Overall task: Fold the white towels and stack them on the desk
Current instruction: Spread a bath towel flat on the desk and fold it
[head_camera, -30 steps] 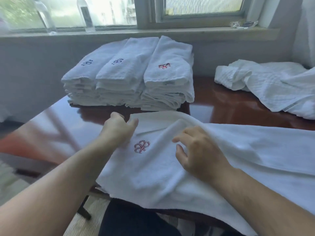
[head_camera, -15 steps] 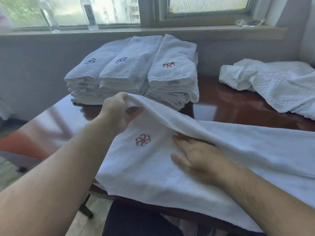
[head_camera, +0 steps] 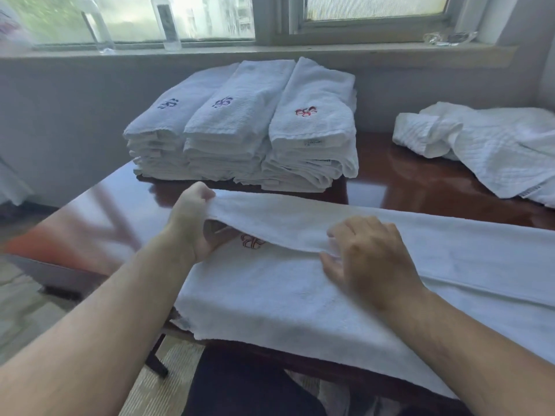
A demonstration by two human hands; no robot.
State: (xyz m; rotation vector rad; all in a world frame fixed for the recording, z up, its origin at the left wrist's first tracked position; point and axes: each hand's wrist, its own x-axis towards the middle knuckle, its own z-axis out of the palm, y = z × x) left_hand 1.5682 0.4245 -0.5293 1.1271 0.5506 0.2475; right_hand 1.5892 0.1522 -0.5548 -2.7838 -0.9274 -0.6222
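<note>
Towel (head_camera: pixel 300 295) lies across the desk (head_camera: pixel 420 181), in front of the stacks (head_camera: pixel 240 139). Your left hand (head_camera: pixel 192 223) pinches its far edge, your right hand (head_camera: pixel 369 256) grips the fold. Next, I judge, lay that edge evenly toward you.

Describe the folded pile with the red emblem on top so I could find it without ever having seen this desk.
Start at the window sill; on the dark wooden desk below it three stacks of folded white towels stand side by side. Take the rightmost stack, nearest the crumpled towels. Its top towel bears a red emblem, while the other two stacks show dark blue or purple ones.
</note>
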